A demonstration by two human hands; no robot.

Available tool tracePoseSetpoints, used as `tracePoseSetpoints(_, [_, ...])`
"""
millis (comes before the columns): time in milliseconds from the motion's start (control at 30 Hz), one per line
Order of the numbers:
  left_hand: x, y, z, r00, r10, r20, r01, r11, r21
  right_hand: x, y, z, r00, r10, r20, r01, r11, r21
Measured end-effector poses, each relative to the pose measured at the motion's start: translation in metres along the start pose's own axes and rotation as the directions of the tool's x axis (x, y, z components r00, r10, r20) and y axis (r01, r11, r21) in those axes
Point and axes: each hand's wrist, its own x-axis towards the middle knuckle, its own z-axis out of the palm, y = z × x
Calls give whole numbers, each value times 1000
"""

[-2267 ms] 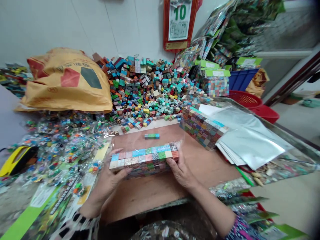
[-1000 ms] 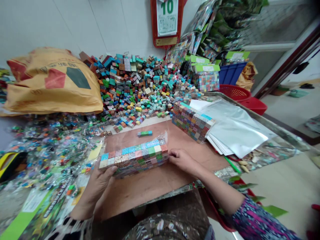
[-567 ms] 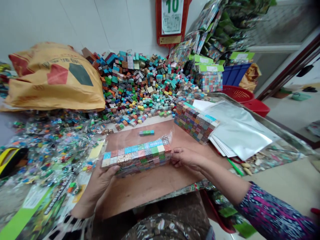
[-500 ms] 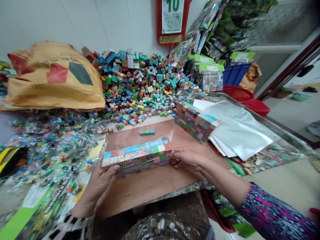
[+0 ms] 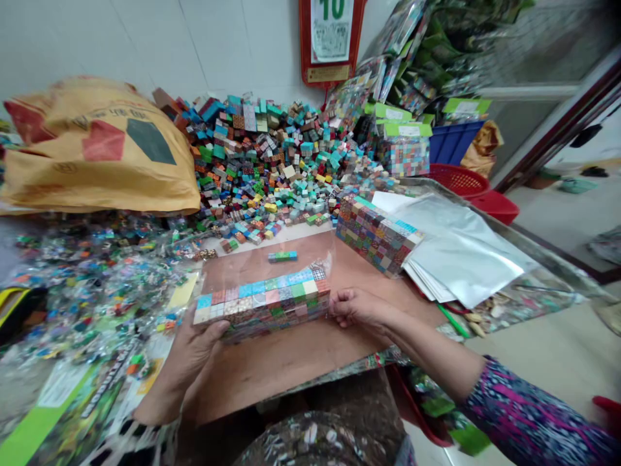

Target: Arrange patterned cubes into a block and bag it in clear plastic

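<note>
1. The bagged block of cubes [image 5: 264, 303], a long brick of small coloured cubes inside a clear bag, lies on the brown tabletop [image 5: 301, 359] near its front edge, held between both hands.
2. The left hand [image 5: 194, 353] cups the block's left end, its thumb laid over the near top corner and its fingers underneath.
3. The right hand [image 5: 356, 307] has its fingers curled together, the tips touching the block's right end; I cannot tell whether they pinch the bag.
4. The bag's loose mouth stands up at that right end.
5. Just behind the block lies a short strip of cubes [image 5: 282, 256], apart from it.
6. To the right rear, a second block of cubes [image 5: 376, 234] rests tilted against a stack of silver bags [image 5: 460, 252].
7. Further back, a heap of loose cubes [image 5: 272, 162] rises against the wall, with a yellow sack [image 5: 97, 155] to its left.
8. Clear packets of cubes [image 5: 97, 285] cover the left side.
</note>
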Motion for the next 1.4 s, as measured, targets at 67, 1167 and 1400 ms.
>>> tracePoseSetpoints(67, [0,1,0,1000,-3,-4,3,1000,15,2,4,0,999,-27,-23,27,999,-29])
tracePoseSetpoints(1167, [2,-9,-5,998,46,36,-46,999,-5,13,-6,6,979,161,-123,-122,953,279])
tracePoseSetpoints(1400, [3,-9,-5,997,68,38,-70,996,59,20,-7,-3,998,6,-64,-3,999,47])
